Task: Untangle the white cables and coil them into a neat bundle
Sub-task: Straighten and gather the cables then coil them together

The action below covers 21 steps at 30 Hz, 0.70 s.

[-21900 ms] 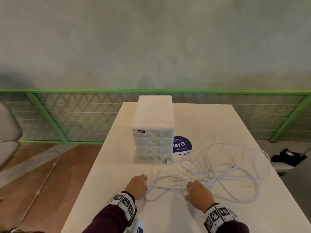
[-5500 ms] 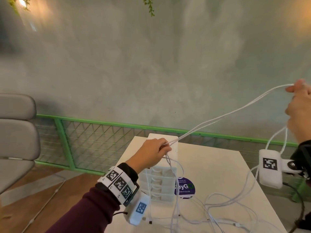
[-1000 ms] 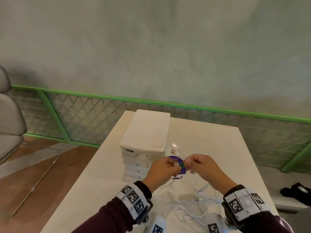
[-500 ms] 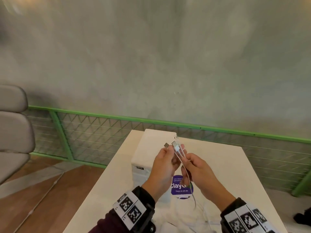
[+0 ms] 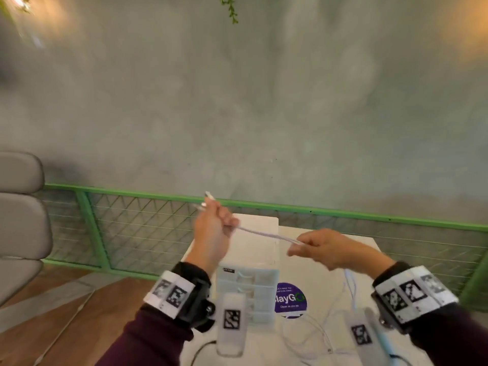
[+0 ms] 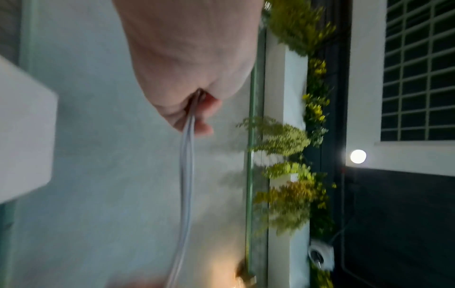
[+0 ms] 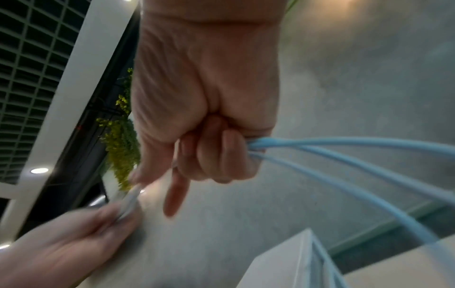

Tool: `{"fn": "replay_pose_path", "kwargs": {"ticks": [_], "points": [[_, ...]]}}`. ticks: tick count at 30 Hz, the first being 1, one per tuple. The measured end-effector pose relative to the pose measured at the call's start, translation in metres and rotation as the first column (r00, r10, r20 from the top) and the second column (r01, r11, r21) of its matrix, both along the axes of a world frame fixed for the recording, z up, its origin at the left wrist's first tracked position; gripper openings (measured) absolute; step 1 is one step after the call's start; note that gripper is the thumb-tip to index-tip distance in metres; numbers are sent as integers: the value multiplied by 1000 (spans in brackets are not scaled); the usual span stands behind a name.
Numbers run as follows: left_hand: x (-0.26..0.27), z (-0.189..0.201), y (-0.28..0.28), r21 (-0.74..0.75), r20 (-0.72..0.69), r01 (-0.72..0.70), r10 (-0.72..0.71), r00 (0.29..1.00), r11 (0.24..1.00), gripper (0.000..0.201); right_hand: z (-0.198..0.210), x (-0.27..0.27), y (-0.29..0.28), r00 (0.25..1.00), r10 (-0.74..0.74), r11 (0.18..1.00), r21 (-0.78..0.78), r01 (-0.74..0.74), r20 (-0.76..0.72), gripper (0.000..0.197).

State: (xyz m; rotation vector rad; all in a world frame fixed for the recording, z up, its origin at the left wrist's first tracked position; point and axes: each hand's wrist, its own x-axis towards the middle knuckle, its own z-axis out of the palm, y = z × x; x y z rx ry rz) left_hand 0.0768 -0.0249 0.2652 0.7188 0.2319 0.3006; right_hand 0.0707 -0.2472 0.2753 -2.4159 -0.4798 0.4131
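**Cables pulled straight between two raised hands**

A white table (image 5: 327,265) carries a small white drawer unit (image 5: 253,260) beside a purple sticker (image 5: 290,299). Above them, the left hand (image 5: 214,233) is closed around the white cables (image 5: 266,235) near their plug ends. The right hand (image 5: 327,249) has its fingers curled around the same strands, which then drop to the tabletop.

Purple round sticker (image 5: 290,300) on the tabletop (image 5: 327,294): large white letters "layG" legible, left edge hidden by the drawer unit (image 5: 249,262). Small print and the drawer's dark label: unreadable.
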Motion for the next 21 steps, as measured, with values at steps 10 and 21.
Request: {"fn": "replay_pose_path", "kwargs": {"ticks": [10,21], "points": [[-22,-11,103,591,-76,-197,297,952,783,33,108,13,-90,926,-251,935,318,157,283,83],[-82,19,64,972,-236,228,171,957,62,93,158,-37,11,915,91,964,197,-180,393,15]]}}
